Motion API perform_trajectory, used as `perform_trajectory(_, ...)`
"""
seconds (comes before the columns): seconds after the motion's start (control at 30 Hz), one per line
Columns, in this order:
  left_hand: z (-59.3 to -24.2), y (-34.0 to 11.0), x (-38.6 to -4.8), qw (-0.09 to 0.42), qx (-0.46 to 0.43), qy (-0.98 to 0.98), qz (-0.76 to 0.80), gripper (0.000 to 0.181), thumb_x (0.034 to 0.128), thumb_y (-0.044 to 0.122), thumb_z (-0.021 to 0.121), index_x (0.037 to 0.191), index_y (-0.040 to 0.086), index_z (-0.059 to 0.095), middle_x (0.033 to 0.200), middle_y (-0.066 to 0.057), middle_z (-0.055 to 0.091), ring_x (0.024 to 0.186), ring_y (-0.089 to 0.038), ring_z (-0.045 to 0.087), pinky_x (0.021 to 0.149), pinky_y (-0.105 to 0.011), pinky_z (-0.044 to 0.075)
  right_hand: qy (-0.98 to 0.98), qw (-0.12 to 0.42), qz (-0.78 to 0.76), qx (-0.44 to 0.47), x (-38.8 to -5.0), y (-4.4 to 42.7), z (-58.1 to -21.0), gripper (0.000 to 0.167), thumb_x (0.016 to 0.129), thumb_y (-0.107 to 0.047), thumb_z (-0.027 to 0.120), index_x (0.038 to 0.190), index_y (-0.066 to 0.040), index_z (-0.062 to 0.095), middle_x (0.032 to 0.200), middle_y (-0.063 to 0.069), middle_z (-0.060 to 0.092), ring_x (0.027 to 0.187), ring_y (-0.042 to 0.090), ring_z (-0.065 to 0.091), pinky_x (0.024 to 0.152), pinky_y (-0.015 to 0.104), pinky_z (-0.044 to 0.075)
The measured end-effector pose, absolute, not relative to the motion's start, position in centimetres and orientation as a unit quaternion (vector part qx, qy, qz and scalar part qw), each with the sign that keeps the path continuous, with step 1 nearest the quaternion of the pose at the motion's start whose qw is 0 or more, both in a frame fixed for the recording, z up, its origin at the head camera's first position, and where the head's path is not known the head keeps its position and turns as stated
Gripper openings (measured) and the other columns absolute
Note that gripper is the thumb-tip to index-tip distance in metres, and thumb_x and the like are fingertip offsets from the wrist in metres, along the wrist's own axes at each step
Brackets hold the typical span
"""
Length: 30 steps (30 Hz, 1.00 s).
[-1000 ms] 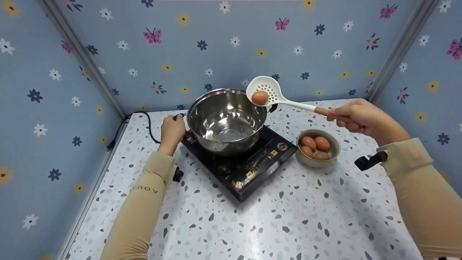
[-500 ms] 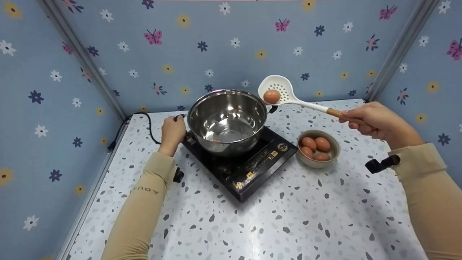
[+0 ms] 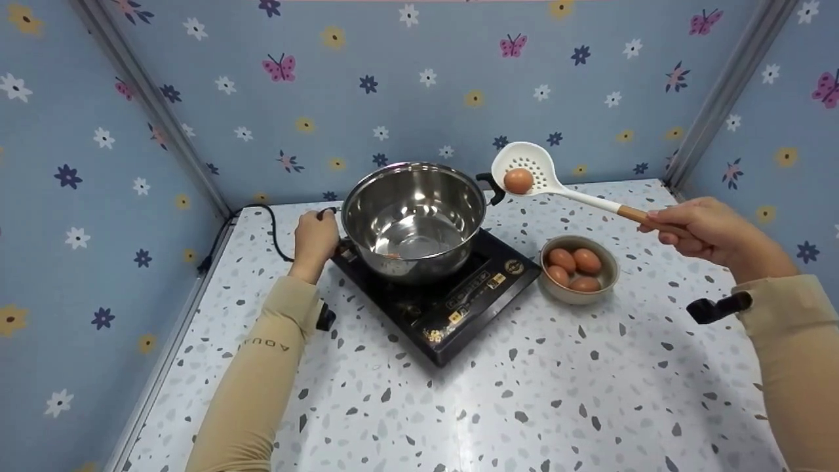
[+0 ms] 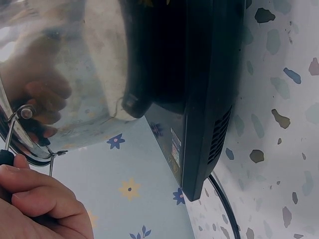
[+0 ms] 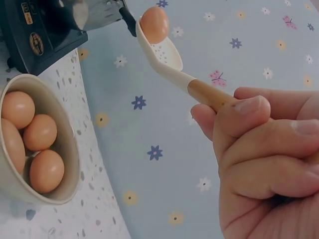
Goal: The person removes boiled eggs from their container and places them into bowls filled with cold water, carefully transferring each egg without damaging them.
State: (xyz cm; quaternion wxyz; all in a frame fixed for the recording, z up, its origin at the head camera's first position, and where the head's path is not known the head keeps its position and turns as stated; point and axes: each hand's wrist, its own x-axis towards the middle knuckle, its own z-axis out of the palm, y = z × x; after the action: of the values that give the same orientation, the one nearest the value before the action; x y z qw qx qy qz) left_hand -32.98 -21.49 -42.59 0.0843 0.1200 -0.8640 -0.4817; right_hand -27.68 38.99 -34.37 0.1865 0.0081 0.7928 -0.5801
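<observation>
My right hand (image 3: 711, 229) grips the wooden handle of a white slotted ladle (image 3: 583, 196), fingers wrapped round it in the right wrist view. One brown egg (image 3: 518, 181) rests in the ladle's bowl, held up just right of the steel pot (image 3: 413, 216). With my left hand (image 3: 315, 237) I hold the pot's left handle; in the left wrist view the fingers curl round the black handle (image 4: 7, 158). The pot stands on a black induction cooker (image 3: 452, 305). Inside the pot only a small reddish-brown patch shows near the front wall.
A beige bowl (image 3: 577, 300) with several brown eggs (image 5: 47, 171) stands right of the cooker. The cooker's black cable (image 3: 272, 229) runs to the left wall. Flower-patterned panels (image 3: 419, 78) enclose the speckled table (image 3: 511, 413) at the back and sides.
My right hand has moved right and slightly down, carrying the ladle and egg from over the pot's right rim to just beyond its right handle. The left hand stays on its handle.
</observation>
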Motion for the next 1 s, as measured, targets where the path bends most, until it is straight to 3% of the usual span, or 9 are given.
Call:
perform_trajectory(0.2,-42.6,-21.4,-33.1,0.084,0.121,-0.865,-0.48,0.035,0.1166,0.028,0.038,0.085,0.013,0.043,0.072,-0.004,0.042,0.06,-0.018,0.039,0.064,-0.035,0.039,0.797,0.183,-0.576,0.01,-27.6,40.2,-34.9,0.038,0.117,-0.026,0.053,0.097,-0.018,0.084,0.064,-0.008,0.059,0.046,0.007,0.027,0.046,0.031,0.019)
perform_trajectory(0.53,-42.3,-21.3,-33.1,0.09,0.127,-0.869,-0.469,0.032,0.1166,0.028,0.038,0.093,0.008,0.049,0.085,-0.009,0.046,0.074,-0.025,0.045,0.071,-0.037,0.04,0.786,0.208,-0.582,0.016,-27.6,42.6,-36.0,0.039,0.117,-0.024,0.05,0.099,-0.02,0.085,0.065,-0.008,0.059,0.051,0.011,0.02,0.048,0.031,0.019)
perform_trajectory(1.0,-42.5,-21.3,-32.7,0.09,0.118,-0.865,-0.48,0.034,0.1168,0.027,0.038,0.087,0.012,0.042,0.076,-0.005,0.041,0.064,-0.018,0.038,0.066,-0.035,0.038,0.799,0.265,-0.539,0.001,-27.5,46.2,-39.0,0.037,0.117,-0.024,0.05,0.103,-0.026,0.084,0.066,-0.01,0.057,0.05,0.009,0.024,0.049,0.026,0.026)
